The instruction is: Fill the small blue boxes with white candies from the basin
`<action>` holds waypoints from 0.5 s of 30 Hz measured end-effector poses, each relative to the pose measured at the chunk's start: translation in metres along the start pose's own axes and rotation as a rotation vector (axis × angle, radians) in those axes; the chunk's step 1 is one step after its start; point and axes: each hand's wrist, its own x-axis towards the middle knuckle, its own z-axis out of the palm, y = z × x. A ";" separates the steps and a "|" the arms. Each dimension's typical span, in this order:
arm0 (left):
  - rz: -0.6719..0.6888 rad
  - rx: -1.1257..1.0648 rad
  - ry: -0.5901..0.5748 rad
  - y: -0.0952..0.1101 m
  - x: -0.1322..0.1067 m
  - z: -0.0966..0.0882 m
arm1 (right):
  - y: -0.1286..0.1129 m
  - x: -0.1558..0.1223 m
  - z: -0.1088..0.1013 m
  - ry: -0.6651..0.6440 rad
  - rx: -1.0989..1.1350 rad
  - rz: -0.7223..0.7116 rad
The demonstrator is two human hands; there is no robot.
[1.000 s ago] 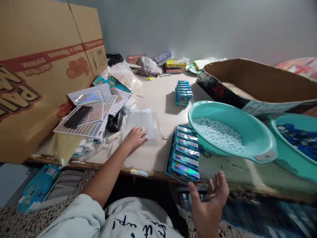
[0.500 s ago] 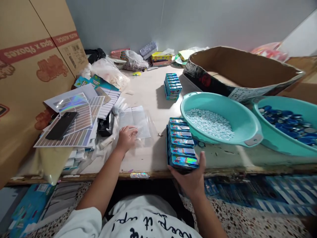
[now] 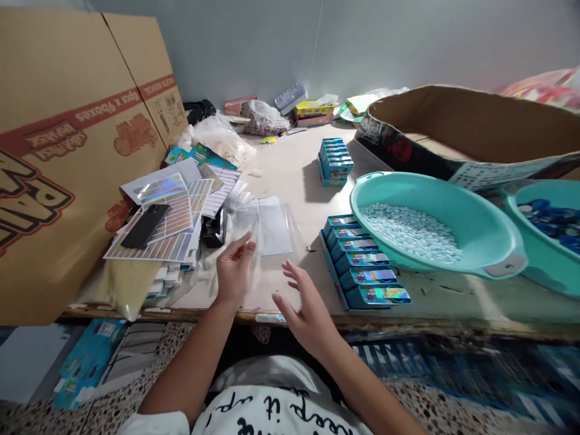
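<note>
My left hand (image 3: 234,269) is closed, thumb against fingers, in a pinch on a thin clear plastic bag (image 3: 252,272) that hangs blurred beside it. Under and behind it lie more flat clear bags with a white sheet (image 3: 274,226) showing. Just to the right, my right hand (image 3: 304,305) hovers over the table's front edge, fingers apart and holding nothing. A tray (image 3: 333,269) with a row of small blue boxes (image 3: 362,261) stands to the right of this hand, apart from it. Farther back is a second stack of blue boxes (image 3: 335,160).
A turquoise basin (image 3: 493,241) of pale blue candies stands right; another basin (image 3: 544,260) holds blue round tins. Behind them is a low, open cardboard box (image 3: 408,151). At left are a black phone (image 3: 145,226) on printed sheets and a large carton (image 3: 90,139).
My right hand has let go of the box tray and moved left, towards my left hand. My left hand has closed and lifted plastic off the pile. The view has turned slightly left.
</note>
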 end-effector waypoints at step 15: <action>-0.166 -0.136 -0.101 -0.010 -0.016 -0.004 | 0.008 0.044 0.019 0.052 0.421 0.143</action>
